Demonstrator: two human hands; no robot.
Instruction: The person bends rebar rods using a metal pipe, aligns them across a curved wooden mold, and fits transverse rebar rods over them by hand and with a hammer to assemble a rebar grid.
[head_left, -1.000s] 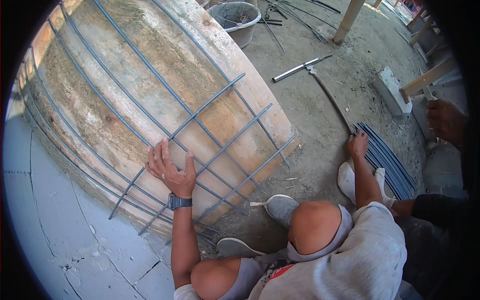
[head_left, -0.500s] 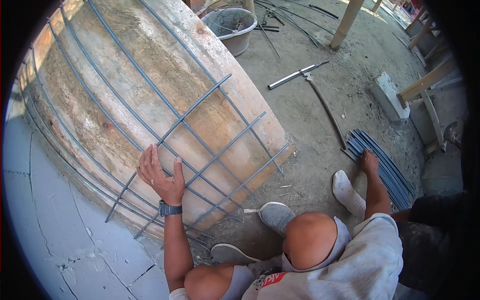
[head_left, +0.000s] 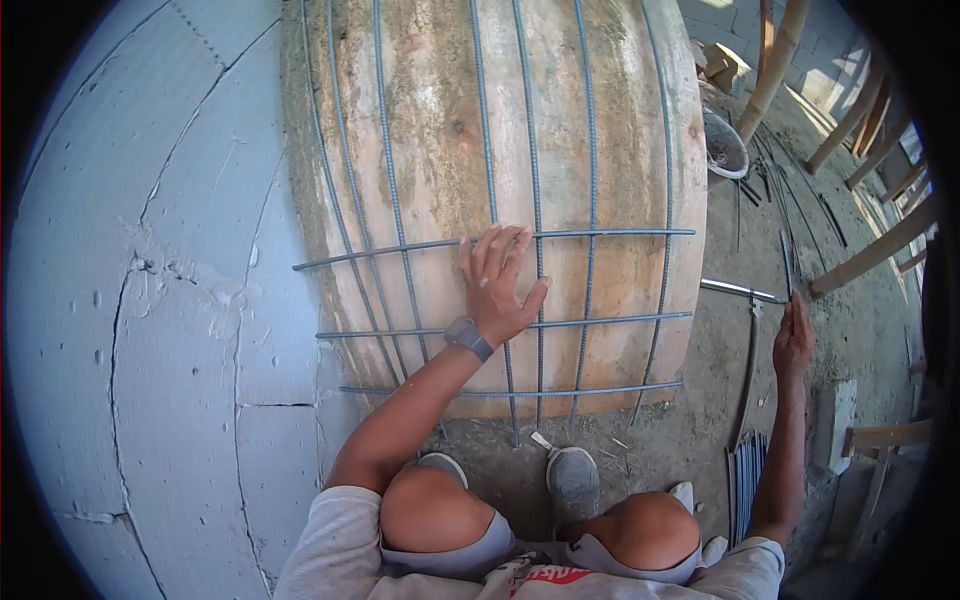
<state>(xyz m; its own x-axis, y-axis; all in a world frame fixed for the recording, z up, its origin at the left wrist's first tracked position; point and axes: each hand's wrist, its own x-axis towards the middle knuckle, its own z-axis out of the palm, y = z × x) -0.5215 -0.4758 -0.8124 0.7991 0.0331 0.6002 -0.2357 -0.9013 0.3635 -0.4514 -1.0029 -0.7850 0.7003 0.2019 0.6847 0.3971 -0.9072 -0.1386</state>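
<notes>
My left hand (head_left: 497,285) lies spread over the rebar grid, its fingers across the far crossbar (head_left: 620,232) and a watch on its wrist. Under the grid is a curved wooden plank form (head_left: 455,170). Long ribbed bars run lengthwise, with crossbars laid over them, including the middle crossbar (head_left: 620,321) and the near crossbar (head_left: 600,389). Out to the right, my right hand (head_left: 793,342) is closed, and a rebar (head_left: 790,255) extends upward from its fingers, strongly foreshortened. Below it, a bundle of cut rebar (head_left: 746,480) lies on the ground, partly hidden by my arm.
A block wall (head_left: 180,330) borders the form on the left. A metal pipe (head_left: 740,289) and a bent dark bar (head_left: 748,375) lie on the right. Beyond stand a bucket (head_left: 725,150) and wooden posts (head_left: 880,245). A concrete block (head_left: 843,425) sits right of my arm.
The view has swung right and now faces the form squarely. My right hand has left the bundle with a rebar and reached forward. My left hand stays on the grid.
</notes>
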